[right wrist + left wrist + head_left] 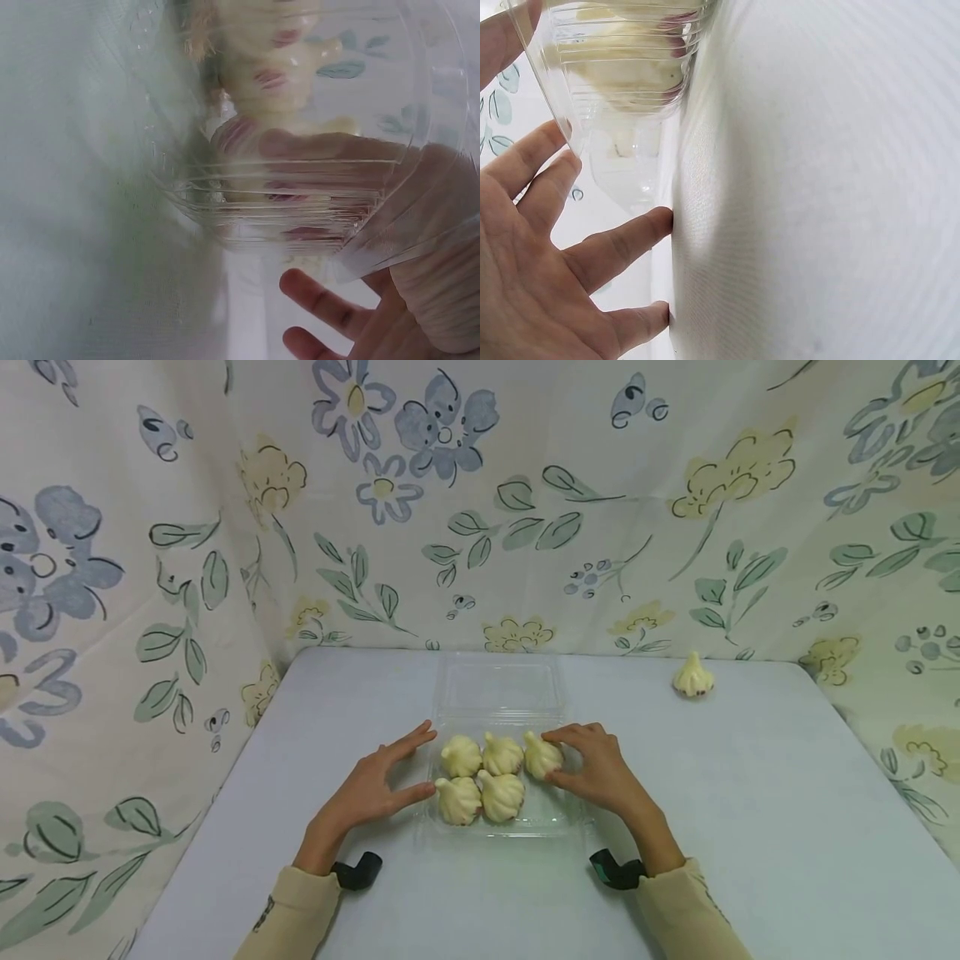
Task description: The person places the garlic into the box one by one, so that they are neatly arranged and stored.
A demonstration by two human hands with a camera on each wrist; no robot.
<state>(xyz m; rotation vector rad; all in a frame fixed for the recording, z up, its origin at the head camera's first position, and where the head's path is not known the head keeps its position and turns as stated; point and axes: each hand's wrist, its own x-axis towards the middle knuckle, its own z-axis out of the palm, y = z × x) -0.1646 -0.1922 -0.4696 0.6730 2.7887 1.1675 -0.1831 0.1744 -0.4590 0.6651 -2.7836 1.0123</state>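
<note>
A clear plastic clamshell box (549, 817) lies open on the table, its lid (501, 687) folded back. Inside, garlic bulbs stand in two rows: three at the back and two in front, on the left and in the middle. My right hand (600, 770) pinches the back-right garlic bulb (538, 757) between thumb and fingers, within the box; its other fingers (319, 300) spread outside the ribbed wall (292, 225). At the box's left side, my left hand (369, 787) has its fingers spread, thumb and fingertips beside the rim. It holds nothing.
Another garlic bulb (693, 678) sits by itself at the back right of the white table (750, 793). A flowered curtain (510, 585) hangs behind the table and along its sides. Black wrist mounts (617, 870) stick out inward from both wrists.
</note>
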